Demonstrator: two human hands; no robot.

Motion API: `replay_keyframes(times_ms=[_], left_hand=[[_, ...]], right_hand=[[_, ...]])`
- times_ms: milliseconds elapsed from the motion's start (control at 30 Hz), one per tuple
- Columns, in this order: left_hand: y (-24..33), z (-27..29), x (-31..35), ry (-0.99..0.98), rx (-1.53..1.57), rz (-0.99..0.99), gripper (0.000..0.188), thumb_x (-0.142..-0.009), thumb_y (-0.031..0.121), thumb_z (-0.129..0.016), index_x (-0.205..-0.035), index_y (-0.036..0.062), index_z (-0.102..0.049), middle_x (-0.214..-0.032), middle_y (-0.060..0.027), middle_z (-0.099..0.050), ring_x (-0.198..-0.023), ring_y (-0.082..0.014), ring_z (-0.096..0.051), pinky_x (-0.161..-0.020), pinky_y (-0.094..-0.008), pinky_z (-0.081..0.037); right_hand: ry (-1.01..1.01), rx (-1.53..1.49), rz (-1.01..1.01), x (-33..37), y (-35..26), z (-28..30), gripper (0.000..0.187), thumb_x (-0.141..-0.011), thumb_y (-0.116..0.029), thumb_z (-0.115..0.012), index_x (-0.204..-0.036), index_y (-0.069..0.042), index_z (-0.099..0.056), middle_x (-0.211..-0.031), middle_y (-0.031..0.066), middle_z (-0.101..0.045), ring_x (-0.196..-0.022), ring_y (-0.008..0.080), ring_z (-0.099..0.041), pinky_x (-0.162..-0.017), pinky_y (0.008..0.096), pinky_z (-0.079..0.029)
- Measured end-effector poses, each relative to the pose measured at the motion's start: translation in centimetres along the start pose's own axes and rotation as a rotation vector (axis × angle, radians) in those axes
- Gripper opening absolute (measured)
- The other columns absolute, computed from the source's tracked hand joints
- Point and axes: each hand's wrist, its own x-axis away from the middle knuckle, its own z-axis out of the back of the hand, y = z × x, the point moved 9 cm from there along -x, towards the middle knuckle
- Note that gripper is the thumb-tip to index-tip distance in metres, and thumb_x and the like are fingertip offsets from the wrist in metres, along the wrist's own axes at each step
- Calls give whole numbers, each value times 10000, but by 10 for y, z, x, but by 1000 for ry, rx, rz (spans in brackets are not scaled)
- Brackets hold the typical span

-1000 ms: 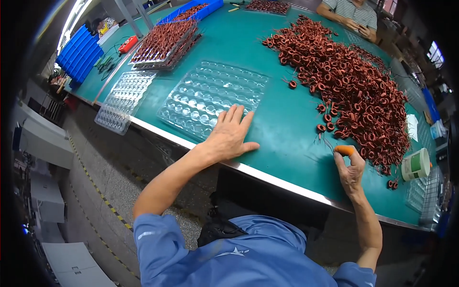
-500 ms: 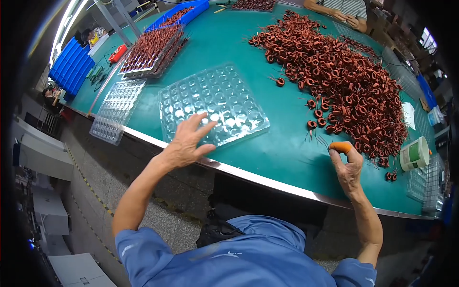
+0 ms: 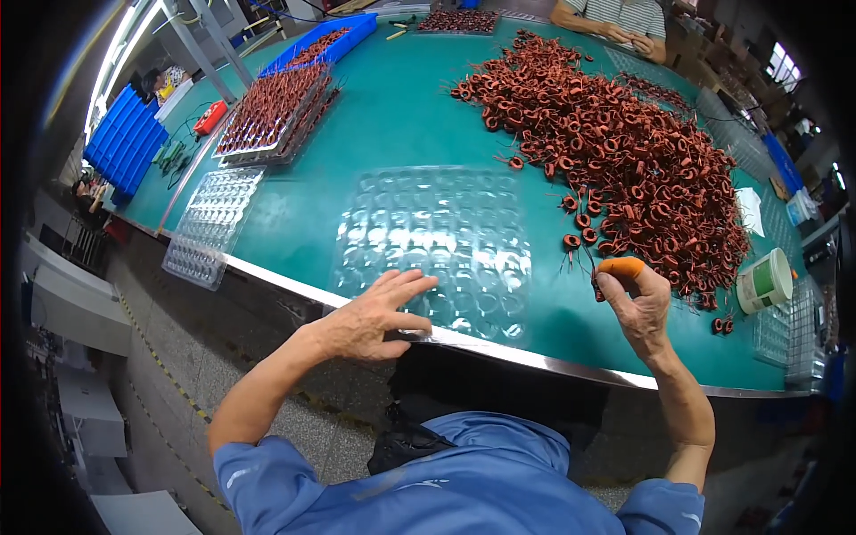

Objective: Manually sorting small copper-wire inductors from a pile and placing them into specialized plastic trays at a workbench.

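Note:
A clear plastic tray [image 3: 479,214] with rows of round pockets lies flat in front of me, its near edge close to the table's front edge. My left hand [image 3: 370,316] is at the tray's near left corner, fingers spread and nothing in them; the fingertips overlap the tray, and I cannot tell how firmly they touch. My right hand [image 3: 644,308], an orange cover on one finger, pinches a red-brown ring coil [image 3: 598,287] with thin wire leads, partly hidden by the fingers. Just beyond it spreads a large heap of similar coils [image 3: 624,160], several lying loose at its near left side.
On the left stand filled trays of coils [image 3: 267,116], an empty clear tray [image 3: 210,223] overhanging the edge, and a blue bin [image 3: 334,40]. A white-green tub [image 3: 765,281] lies tilted at right. Across the green table [image 3: 401,107] sits another person [image 3: 615,27].
The clear tray has turned and come nearer the front edge. My left hand has moved right and nearer me. My right hand has shifted slightly left, and the coil in it now shows.

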Motion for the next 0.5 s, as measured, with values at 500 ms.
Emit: replay_keyframes(times_ms=[500], left_hand=[[55,16,-58,514,606,100,535,-862,139,-649,-1328,9,-421,-1261,-178,-532,-1171,-274,-539,-1001,-377,-419]], right_hand=[[-108,-774,-290,-8,5,-61,169,-887,-138,-653,-958,15,-641,-911,121,-675,-748,136,-604,-679,281,-509]])
